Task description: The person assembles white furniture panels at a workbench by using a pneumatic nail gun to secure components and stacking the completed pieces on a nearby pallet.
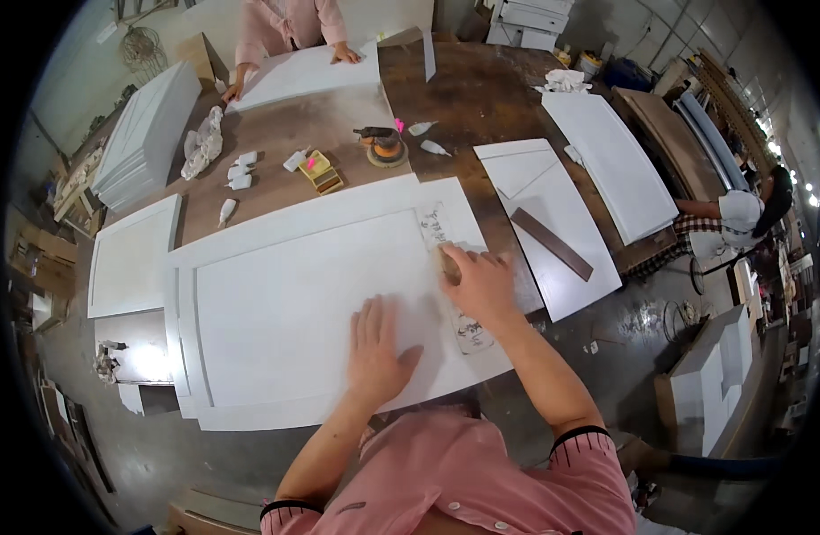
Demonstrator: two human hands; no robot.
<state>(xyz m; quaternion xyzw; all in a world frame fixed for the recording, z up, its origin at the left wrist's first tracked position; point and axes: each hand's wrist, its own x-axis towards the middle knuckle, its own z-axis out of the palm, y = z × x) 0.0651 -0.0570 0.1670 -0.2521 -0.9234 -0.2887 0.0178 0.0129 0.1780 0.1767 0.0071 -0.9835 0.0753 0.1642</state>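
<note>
A large white panel door (285,303) with a recessed middle lies flat on the worktable in front of me. My left hand (379,352) rests on it, palm down with fingers stretched out. Near its right end, my right hand (481,281) grips a small tan block-like piece (447,266), pressed to the white surface; the fingers partly hide it, so its exact kind does not show. Under and around that hand runs a strip with dark scribbled markings (472,337).
Beyond the door lie an orange and black sander (386,147), a yellow box (321,174) and white bottles (227,210). White panels (147,134) are stacked at left. At right, a dark brown strip (553,243) crosses another panel. A co-worker's hands (344,53) touch a far panel.
</note>
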